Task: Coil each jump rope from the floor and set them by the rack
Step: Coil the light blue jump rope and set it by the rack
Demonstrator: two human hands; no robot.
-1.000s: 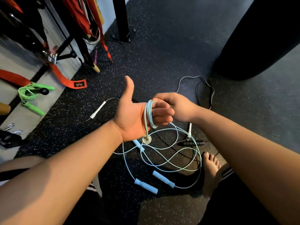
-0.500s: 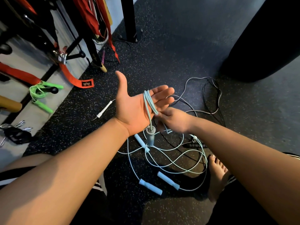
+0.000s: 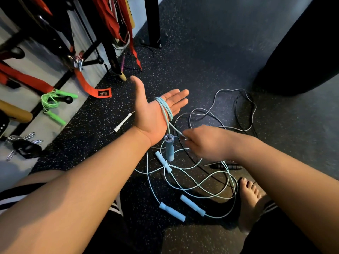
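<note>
Jump rope (image 3: 166, 109) of thin, smooth pale-blue cord circles the left hand (image 3: 154, 110) in several loops at frame centre. That palm is flat, with the fingers straight. Its cylindrical blue handle (image 3: 169, 149), capped with a metal ring, dangles below the wrist. The right hand (image 3: 203, 142) pinches the cord just right of it. Slack cord lies tangled on the speckled black rubber floor (image 3: 201, 61) below.
</note>
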